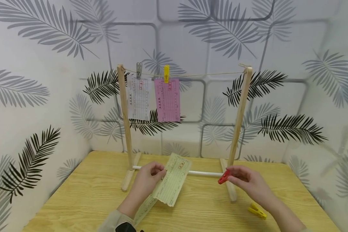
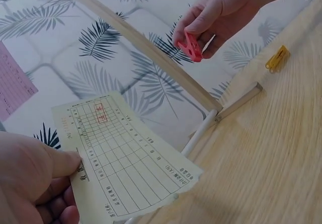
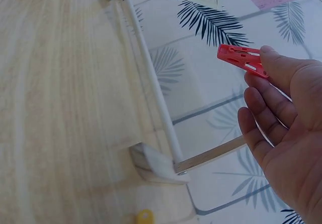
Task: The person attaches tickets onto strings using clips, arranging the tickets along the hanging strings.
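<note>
A pale yellow-green printed form is pinched at its left edge between thumb and fingers of my left hand. It tilts above the table, in front of the rack. My right hand pinches a red clothespin between thumb and fingertips, near the rack's right post. In the right wrist view the red clothespin points away from the palm. On the string hang a white form under a grey clothespin and a pink form under a yellow clothespin.
Two wooden posts on feet hold the string, joined low by a white rod. A yellow clothespin lies on the wooden table at the right. Another pale form lies partly hidden beneath the left forearm.
</note>
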Available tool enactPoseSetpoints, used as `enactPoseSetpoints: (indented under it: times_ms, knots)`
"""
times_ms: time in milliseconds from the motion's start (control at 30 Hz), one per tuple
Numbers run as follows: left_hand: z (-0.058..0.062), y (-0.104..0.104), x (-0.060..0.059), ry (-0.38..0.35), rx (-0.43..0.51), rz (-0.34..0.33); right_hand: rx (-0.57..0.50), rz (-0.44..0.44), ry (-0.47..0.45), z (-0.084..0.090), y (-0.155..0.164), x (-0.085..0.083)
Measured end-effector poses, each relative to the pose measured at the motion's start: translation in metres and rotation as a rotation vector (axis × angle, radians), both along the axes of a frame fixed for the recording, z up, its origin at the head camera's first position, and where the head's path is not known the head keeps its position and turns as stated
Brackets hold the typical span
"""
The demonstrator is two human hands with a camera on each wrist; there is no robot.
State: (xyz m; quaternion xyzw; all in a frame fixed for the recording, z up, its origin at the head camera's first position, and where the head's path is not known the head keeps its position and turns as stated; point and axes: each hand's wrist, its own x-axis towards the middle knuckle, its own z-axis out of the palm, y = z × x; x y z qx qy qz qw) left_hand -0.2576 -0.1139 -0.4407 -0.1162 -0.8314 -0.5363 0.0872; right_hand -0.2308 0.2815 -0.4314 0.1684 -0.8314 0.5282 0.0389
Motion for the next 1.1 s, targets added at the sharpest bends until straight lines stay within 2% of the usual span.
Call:
enactPoseSetpoints:
  times_ms: [167, 333, 467, 633, 833, 1100]
  knots:
    - [0.01, 0.01, -0.003, 0.021, 0.024, 0.048, 0.04, -0.011, 0.065, 0.02, -0.004, -0.002]
    - [0.02, 0.022, -0.006, 0.068, 0.049, 0.056, 0.104, -0.013, 0.145, 0.046, -0.009, -0.005]
    - [0.027, 0.032, -0.008, 0.091, 0.096, 0.048, 0.148, -0.013, 0.232, 0.073, -0.016, -0.008]
    - [0.036, 0.044, -0.011, 0.107, 0.159, 0.067, 0.22, -0.055, 0.305, 0.112, -0.024, -0.011]
    - [0.049, 0.059, -0.015, 0.12, 0.254, 0.073, 0.263, -0.083, 0.332, 0.158, -0.037, -0.013]
    - [0.072, 0.073, -0.018, 0.164, 0.287, 0.085, 0.295, -0.085, 0.362, 0.208, -0.056, -0.019]
